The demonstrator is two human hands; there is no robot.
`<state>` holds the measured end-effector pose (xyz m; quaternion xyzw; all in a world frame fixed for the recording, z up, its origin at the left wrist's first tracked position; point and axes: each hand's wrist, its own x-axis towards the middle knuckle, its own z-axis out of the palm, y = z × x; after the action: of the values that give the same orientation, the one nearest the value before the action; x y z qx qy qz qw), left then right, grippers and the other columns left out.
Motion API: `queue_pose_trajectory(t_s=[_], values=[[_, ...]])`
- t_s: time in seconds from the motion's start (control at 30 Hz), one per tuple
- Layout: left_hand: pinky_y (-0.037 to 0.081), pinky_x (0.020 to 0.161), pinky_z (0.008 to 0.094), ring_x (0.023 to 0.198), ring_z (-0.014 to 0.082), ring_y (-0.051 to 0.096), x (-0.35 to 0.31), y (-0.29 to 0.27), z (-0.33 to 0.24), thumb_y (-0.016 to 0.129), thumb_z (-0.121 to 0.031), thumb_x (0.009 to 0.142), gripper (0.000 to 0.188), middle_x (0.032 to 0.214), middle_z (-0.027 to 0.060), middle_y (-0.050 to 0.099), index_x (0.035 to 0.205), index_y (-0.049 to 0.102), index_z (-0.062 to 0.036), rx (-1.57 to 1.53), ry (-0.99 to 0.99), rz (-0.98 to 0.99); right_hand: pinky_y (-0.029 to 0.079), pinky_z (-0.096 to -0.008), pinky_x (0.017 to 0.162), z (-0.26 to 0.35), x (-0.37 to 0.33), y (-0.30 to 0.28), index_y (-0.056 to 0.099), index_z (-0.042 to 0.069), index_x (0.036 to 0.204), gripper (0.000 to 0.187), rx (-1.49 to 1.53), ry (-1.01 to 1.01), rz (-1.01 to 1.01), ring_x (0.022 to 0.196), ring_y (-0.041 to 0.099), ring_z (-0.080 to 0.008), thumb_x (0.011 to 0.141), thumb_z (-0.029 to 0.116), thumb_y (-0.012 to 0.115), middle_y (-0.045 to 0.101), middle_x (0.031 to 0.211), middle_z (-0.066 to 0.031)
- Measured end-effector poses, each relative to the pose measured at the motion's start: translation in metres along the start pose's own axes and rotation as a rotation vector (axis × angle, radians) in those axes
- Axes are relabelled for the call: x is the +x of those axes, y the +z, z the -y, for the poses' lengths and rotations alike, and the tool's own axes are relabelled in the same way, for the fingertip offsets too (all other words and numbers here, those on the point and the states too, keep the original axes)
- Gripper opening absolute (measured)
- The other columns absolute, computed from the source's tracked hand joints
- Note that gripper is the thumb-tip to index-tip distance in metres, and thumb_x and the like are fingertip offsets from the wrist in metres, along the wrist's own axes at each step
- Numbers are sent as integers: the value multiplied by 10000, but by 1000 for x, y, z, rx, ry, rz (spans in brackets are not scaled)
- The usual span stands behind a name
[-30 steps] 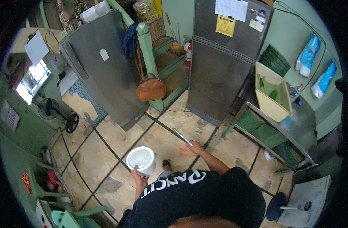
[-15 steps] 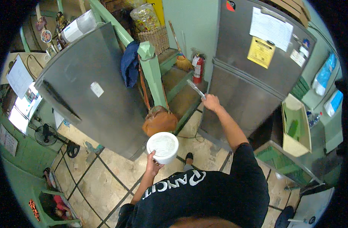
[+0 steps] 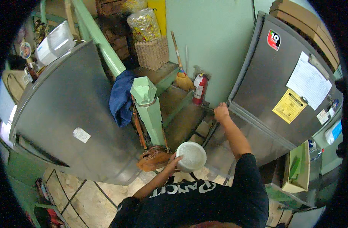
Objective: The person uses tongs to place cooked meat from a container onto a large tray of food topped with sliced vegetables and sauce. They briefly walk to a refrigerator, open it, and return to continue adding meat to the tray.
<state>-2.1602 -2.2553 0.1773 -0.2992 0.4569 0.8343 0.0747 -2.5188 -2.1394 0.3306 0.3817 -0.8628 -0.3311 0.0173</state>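
Left hand (image 3: 174, 162) on round white tub (image 3: 193, 157), right hand (image 3: 221, 112) beside smooth grey refrigerator (image 3: 270, 81)

My left hand (image 3: 174, 162) grips a round white tub (image 3: 193, 156) by its left side. My right hand (image 3: 221, 112), fingers curled, is at the left edge of a gray refrigerator (image 3: 263, 76), near its door seam. Cardboard boxes (image 3: 308, 27) lie along its top edge. A brown bag (image 3: 153, 159) hangs against a green post (image 3: 150, 117).

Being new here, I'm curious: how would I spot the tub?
Find the big grey fridge at left, then the brown bag to its right. Just right of that, the left hand holds the tub: round and white, unlike the bag.
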Motion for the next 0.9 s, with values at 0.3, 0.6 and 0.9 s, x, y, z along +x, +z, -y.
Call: queue_pose_trajectory(t_s=[0.3, 0.6, 0.9], values=[[451, 903, 513, 1225, 346, 460, 108, -71, 11, 758, -443, 736, 988, 1406, 178, 399, 1495, 172, -205, 379, -69, 88, 443, -405, 734, 80, -82, -53, 662, 59, 979, 251, 285, 131, -165, 781, 656, -267, 826, 215, 538, 690, 781, -93], [475, 787, 514, 1119, 350, 518, 208, -101, 65, 760, -432, 704, 977, 1325, 129, 468, 1476, 184, -268, 584, -242, 267, 507, -354, 709, 102, -297, -85, 616, 38, 1068, 227, 1543, 984, -1024, 780, 645, -255, 927, 212, 576, 657, 811, -148], [453, 795, 536, 1144, 328, 488, 227, 56, 88, 732, -469, 717, 812, 1299, 121, 467, 1385, 356, -202, 337, -368, 628, 417, -306, 832, 110, -528, 3, 656, 24, 1133, 430, 1445, 1873, -1070, 907, 545, -176, 973, 385, 484, 632, 1000, -78]])
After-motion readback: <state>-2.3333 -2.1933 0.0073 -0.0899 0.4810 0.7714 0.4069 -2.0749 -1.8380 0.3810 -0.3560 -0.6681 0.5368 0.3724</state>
